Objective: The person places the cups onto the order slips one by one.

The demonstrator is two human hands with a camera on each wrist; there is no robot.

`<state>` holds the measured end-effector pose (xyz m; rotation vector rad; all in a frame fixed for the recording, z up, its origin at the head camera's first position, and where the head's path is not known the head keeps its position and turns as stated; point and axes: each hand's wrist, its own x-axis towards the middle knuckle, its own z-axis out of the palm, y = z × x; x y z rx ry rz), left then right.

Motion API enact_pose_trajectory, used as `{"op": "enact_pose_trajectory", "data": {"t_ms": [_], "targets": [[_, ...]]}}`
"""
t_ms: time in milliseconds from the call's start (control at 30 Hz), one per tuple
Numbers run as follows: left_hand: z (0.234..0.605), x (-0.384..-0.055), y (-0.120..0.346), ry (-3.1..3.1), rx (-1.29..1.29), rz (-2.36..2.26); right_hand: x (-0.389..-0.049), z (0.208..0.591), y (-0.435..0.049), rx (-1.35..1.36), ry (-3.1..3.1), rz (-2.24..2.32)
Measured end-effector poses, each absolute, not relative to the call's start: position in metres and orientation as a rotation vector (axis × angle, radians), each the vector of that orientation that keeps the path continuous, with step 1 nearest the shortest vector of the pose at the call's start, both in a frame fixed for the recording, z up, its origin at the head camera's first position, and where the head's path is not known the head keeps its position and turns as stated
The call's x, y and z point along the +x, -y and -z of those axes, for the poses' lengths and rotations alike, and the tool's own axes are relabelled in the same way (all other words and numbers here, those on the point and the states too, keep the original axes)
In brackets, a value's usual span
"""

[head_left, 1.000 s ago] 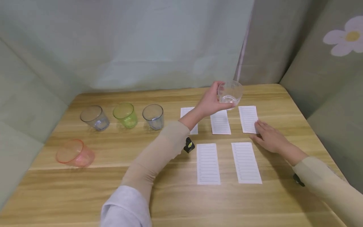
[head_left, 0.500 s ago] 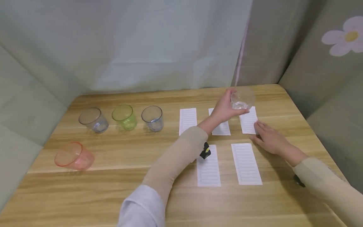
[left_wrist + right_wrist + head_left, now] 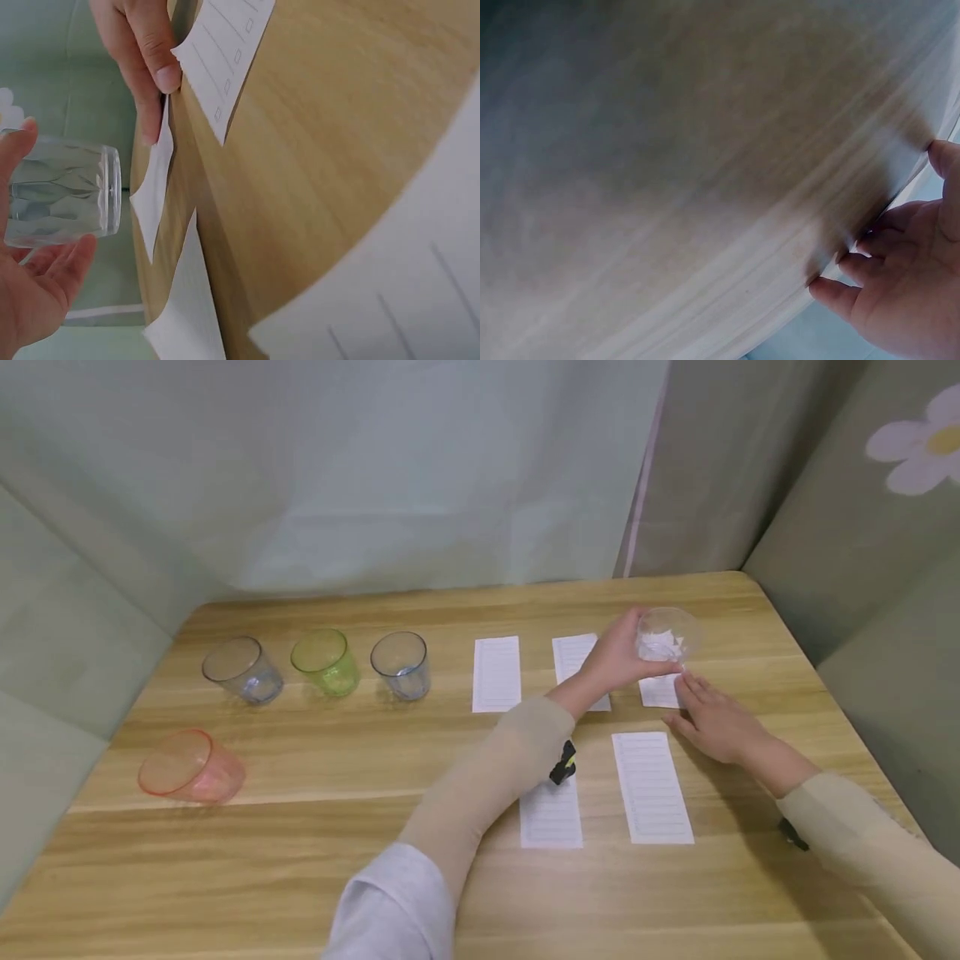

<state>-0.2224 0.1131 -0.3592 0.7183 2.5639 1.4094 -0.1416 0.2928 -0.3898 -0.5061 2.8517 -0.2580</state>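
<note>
My left hand (image 3: 618, 652) grips a clear glass (image 3: 675, 625) by its side, thumb and fingers around it. In the left wrist view the glass (image 3: 64, 191) hangs just above the table, apart from it. Below it lies the back right lined paper slip (image 3: 660, 692), partly hidden by the glass and hand. My right hand (image 3: 716, 724) rests on the table, its extended fingertips at that slip's right edge. Fingertips (image 3: 832, 292) touch the tabletop in the right wrist view.
More lined slips lie about: back left (image 3: 497, 674), back middle (image 3: 573, 649), front left (image 3: 551, 818) and front right (image 3: 652, 789). On the left stand two grey-blue glasses (image 3: 243, 670), a green glass (image 3: 326, 662) and a pink glass (image 3: 195, 767). Curtain (image 3: 412, 477) hangs behind the table.
My left hand has carried the clear glass rightward and lower, from above the back middle slip to over the back right one. My right hand has stayed in place.
</note>
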Motion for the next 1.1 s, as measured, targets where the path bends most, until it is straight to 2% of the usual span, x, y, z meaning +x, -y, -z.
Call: {"op": "enact_pose_trajectory", "data": {"t_ms": [500, 1100], "targets": [[0.363, -0.213, -0.118, -2.565, 0.717, -1.3, -0.135, 0.385, -0.29, -0.48, -2.808, 0.279], [0.375, -0.217, -0.122, -2.648, 0.658, -1.209, -0.132, 0.384, -0.282, -0.509, -2.769, 0.346]]}}
